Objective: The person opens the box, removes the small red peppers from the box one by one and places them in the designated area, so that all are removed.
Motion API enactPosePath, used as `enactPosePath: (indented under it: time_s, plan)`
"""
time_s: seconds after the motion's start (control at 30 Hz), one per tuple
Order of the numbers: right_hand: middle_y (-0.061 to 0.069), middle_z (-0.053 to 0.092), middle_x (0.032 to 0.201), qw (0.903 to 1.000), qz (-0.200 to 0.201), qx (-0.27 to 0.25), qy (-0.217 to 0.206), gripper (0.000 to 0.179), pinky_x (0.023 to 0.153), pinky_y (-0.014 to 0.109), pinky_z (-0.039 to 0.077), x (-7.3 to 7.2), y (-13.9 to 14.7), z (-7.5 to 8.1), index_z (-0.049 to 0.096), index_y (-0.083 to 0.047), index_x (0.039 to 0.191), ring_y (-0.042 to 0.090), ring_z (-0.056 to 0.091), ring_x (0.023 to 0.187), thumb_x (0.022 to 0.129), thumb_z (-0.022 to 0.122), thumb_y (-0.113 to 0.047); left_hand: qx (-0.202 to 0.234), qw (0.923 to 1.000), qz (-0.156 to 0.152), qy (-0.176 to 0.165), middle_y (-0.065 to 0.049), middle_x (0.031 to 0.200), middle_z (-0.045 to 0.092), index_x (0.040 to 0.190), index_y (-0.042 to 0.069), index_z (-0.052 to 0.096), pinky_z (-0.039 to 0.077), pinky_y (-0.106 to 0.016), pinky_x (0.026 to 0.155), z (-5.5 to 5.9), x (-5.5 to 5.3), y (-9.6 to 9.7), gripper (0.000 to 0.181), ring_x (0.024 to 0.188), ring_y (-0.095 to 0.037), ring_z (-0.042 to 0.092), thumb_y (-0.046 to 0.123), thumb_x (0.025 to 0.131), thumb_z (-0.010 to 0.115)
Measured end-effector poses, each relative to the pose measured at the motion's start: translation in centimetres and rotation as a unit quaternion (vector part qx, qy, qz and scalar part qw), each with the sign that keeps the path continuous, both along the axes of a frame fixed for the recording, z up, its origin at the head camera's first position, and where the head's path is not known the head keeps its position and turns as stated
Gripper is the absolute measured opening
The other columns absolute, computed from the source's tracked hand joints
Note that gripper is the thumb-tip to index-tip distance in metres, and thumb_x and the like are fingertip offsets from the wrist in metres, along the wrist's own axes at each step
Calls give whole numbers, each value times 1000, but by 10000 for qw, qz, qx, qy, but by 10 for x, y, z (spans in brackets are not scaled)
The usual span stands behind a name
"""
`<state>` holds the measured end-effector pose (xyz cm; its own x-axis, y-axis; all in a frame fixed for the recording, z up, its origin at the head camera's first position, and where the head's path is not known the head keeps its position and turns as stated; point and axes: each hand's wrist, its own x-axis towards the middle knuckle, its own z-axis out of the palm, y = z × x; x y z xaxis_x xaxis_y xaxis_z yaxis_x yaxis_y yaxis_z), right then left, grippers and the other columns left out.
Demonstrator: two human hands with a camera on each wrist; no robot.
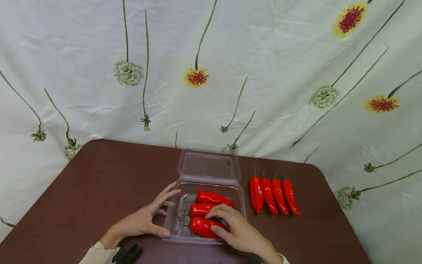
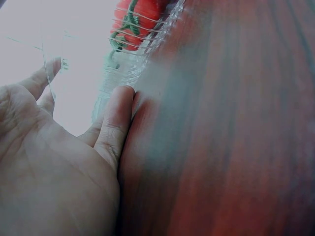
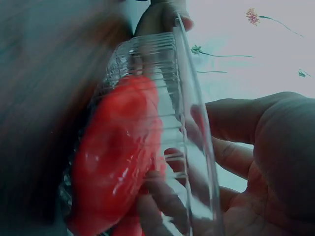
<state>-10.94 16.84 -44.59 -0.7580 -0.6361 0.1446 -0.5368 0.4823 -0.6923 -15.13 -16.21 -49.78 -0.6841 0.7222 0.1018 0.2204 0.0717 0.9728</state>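
- Seven red peppers in all: three in the box, four on the table (image 1: 99,190).
- One clear box (image 1: 244,205), with one lid (image 1: 209,165) folded back on its far side, toward the cloth (image 1: 165,44).
- Two hands, one on either side of the box's contents; two pale sleeves, one at each wrist; one black band (image 1: 126,253) at the left wrist.
- The far pepper (image 1: 211,197), the middle pepper (image 1: 199,209) and the near pepper (image 1: 201,225) lie side by side in the box, stems toward the left hand.
- The left hand (image 1: 145,220) is spread at the box's left side, thumb at the near left corner, fingers reaching along the left wall. It lies apart from the three peppers, to their left.
- The right hand (image 1: 239,227) reaches in over the box's right part with bent fingers. Its thumb is at the near pepper, its forefinger where the near and middle peppers meet; whether it pinches the near pepper, I cannot tell. The far pepper lies just beyond the knuckles.
- The four outer peppers (image 1: 269,196) lie in a row right of the box, beyond the right hand and apart from it, stems pointing away from the person.
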Motion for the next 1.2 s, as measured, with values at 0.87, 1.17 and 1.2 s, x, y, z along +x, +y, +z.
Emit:
enactPosePath:
  time_s: [0.87, 1.17, 1.2]
  plan:
    - [-11, 56, 130, 9972, 182, 692, -238, 32, 101, 37, 48, -1, -5, 0, 59, -28, 134, 9, 57, 119, 102, 58, -33, -66, 10000, 52, 53, 1, 169, -11, 162, 15, 12, 45, -35, 97, 2, -2, 1, 100, 136, -23, 41, 9, 86, 77]
    - [-6, 60, 128, 9977, 345, 418, -405, 34, 91, 27, 48, -3, -4, -5, 59, -23, 133, 5, 56, 102, 99, 64, -23, -92, 9999, 109, -15, 4, 169, -10, 162, 16, 12, 44, -34, 96, 2, 1, 0, 101, 136, -23, 41, 7, 85, 77]
    - [-6, 61, 128, 9975, 375, 386, -448, 34, 91, 26, 48, -4, -4, -5, 59, -23, 133, 4, 56, 102, 99, 64, -22, -80, 9999, 99, 6, 3, 169, -10, 162, 16, 12, 44, -34, 96, 1, 2, 0, 101, 136, -24, 42, 7, 85, 76]
